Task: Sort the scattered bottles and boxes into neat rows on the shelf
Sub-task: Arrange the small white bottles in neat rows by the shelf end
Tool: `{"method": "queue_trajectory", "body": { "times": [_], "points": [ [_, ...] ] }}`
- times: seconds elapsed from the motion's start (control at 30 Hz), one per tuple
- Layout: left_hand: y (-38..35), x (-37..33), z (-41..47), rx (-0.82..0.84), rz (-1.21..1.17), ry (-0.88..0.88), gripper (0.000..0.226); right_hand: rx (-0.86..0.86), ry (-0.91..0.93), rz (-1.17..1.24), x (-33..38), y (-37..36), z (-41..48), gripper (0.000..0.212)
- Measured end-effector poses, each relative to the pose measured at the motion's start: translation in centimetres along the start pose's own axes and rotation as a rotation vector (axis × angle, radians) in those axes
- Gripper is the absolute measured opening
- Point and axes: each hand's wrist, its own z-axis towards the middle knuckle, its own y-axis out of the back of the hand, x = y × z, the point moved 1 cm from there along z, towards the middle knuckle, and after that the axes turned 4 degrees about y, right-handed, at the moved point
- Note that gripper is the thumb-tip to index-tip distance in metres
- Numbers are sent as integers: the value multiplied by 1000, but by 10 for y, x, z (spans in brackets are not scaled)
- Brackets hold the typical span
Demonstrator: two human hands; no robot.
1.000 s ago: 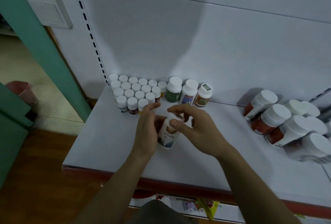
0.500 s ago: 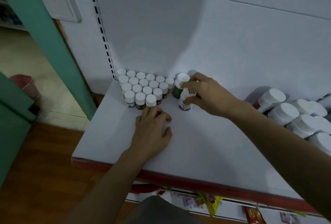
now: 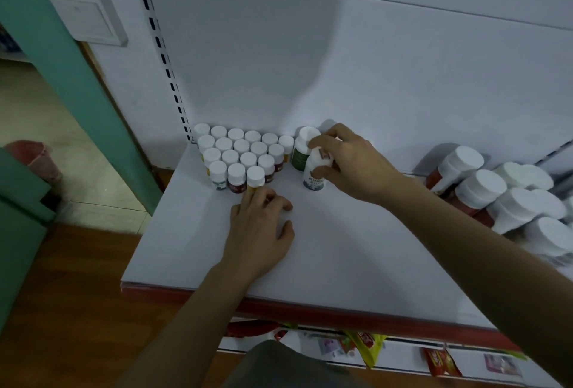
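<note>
Several small white-capped bottles (image 3: 242,155) stand in tight rows at the back left of the white shelf (image 3: 356,263). To their right stands a larger green-labelled bottle (image 3: 302,147). Just in front of it my right hand (image 3: 350,164) grips a white bottle with a blue label (image 3: 314,172), upright on the shelf. My left hand (image 3: 260,232) rests palm down on the shelf, its fingertips touching the base of the front yellow-labelled small bottle (image 3: 255,177).
Several large white-capped bottles with red labels (image 3: 502,201) lie tilted in a heap at the shelf's right end. The shelf has a red front edge (image 3: 310,310), with packets on a lower shelf (image 3: 369,346). A green door frame (image 3: 80,77) stands at left.
One second ago both hands held the white bottle in front of the rows. My right hand has carried it back beside the green-labelled bottle; my left hand has dropped onto the shelf.
</note>
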Motion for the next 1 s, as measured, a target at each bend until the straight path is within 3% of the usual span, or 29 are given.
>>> {"method": "queue_trajectory", "body": {
  "times": [0.1, 0.23, 0.33, 0.4, 0.5, 0.63, 0.77, 0.87, 1.0],
  "points": [
    [2, -3, -1, 19, 5, -2, 27, -124, -58, 165, 3, 1, -13, 67],
    [1, -11, -1, 84, -21, 5, 26, -547, -186, 344, 11, 7, -76, 47],
    [-4, -34, 3, 221, -173, -74, 23, -708, -412, 210, -3, 15, -145, 29],
    [-13, -68, 13, 336, -290, -138, 24, -665, -562, 35, -28, 34, -177, 27],
    [-38, -131, 45, 378, -381, -200, 45, -337, -654, -286, -73, 64, -189, 46],
    [-71, -204, 103, 301, -481, -266, 74, -86, -558, -413, -103, 74, -180, 50],
    [-100, -231, 134, 349, -459, -375, 72, -1, -459, -387, -121, 77, -177, 49],
    [-106, -229, 131, 223, -528, -261, 65, -87, -368, -220, -128, 90, -183, 48],
    [-95, -233, 93, -47, -725, -31, 66, -493, -263, 441, -137, 127, -220, 54]
  ]
}}
